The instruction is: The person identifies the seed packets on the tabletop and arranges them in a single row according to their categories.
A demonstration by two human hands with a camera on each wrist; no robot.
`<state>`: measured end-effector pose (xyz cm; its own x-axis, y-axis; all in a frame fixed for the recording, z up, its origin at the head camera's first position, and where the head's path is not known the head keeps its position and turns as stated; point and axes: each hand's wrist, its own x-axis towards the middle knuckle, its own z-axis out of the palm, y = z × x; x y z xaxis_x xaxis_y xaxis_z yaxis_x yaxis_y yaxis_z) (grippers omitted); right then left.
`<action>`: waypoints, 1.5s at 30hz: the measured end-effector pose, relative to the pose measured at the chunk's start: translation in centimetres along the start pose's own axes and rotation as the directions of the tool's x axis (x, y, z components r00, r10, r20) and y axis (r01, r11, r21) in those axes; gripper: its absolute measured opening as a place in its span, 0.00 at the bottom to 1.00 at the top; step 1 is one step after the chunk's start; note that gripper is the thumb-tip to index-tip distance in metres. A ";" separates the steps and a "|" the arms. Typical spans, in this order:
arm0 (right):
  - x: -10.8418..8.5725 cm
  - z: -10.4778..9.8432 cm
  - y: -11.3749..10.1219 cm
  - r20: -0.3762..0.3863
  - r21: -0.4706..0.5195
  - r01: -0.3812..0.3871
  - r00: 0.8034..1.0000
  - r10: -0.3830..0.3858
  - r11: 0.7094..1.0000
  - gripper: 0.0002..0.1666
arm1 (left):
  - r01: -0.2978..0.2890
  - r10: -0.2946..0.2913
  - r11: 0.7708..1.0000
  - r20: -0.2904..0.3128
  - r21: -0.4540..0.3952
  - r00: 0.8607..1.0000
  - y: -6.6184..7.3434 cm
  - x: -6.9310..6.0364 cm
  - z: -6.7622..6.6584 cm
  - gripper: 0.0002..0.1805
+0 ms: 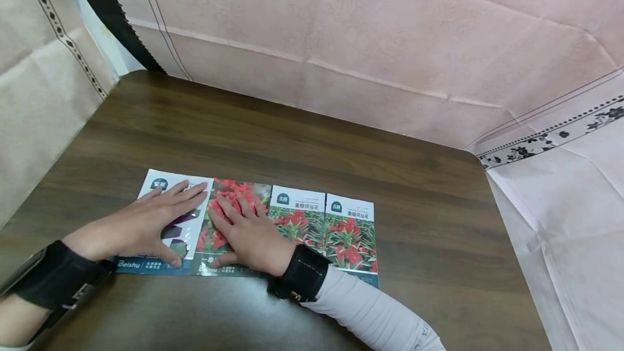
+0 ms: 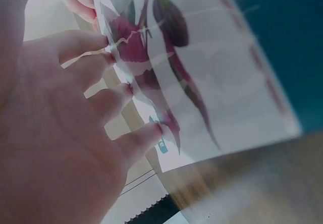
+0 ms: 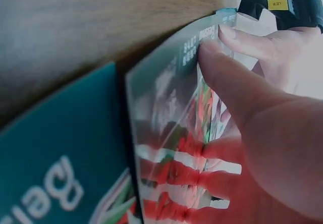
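Several flat, glossy seed packets lie side by side in a row on the table. My left hand (image 1: pixel 146 223) rests with fingers spread on the leftmost packet (image 1: pixel 129 265), which is white with a blue base and shows purple pods (image 2: pixel 176 72). On the second packet (image 1: pixel 207 270), covered with red flowers, my right hand (image 1: pixel 255 240) lies with its fingers extended. Its thumb and fingertips touch the glossy surface in the right wrist view. Two matching packets with red flowers, the third packet (image 1: pixel 298 199) and the fourth packet (image 1: pixel 350 237), lie to the right.
The dark wooden table (image 1: pixel 317 140) stretches beyond the packets. Pale cloth (image 1: pixel 341 31) hangs along its far edge, with more white cloth (image 1: pixel 575 205) at the right. Black straps with cameras circle both wrists.
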<state>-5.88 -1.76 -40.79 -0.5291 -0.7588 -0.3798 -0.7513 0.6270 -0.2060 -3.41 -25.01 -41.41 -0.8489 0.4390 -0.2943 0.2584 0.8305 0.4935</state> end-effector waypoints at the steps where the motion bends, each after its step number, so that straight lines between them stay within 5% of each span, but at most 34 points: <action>1: 0.0 0.0 0.0 0.001 -0.001 0.000 1.000 0.000 1.000 0.55 | 0.000 0.000 1.000 0.000 0.001 1.000 0.0 0.0 0.0 0.71; 26: -0.5 0.1 -0.4 -0.063 -0.027 0.014 0.998 -0.016 1.000 0.55 | -0.009 0.010 0.999 -0.025 0.042 1.000 0.3 -0.2 -0.3 0.70; 37: -4.9 -0.9 2.8 -0.178 0.059 -0.055 0.982 0.065 0.997 0.55 | -0.075 0.084 0.995 -0.140 0.073 0.987 2.7 -0.3 -0.6 0.60; 45: -7.8 0.2 5.3 -0.164 0.118 -0.125 0.976 0.143 0.985 0.53 | -0.120 0.141 0.982 -0.134 0.149 0.981 5.1 1.1 0.6 0.55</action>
<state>-5.71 7.50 -39.11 -0.6885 -0.6798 -0.2524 -0.6279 0.7330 -0.2616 -2.75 -20.04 -39.73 -0.8581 0.5016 -0.1098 0.4245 0.8132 0.3981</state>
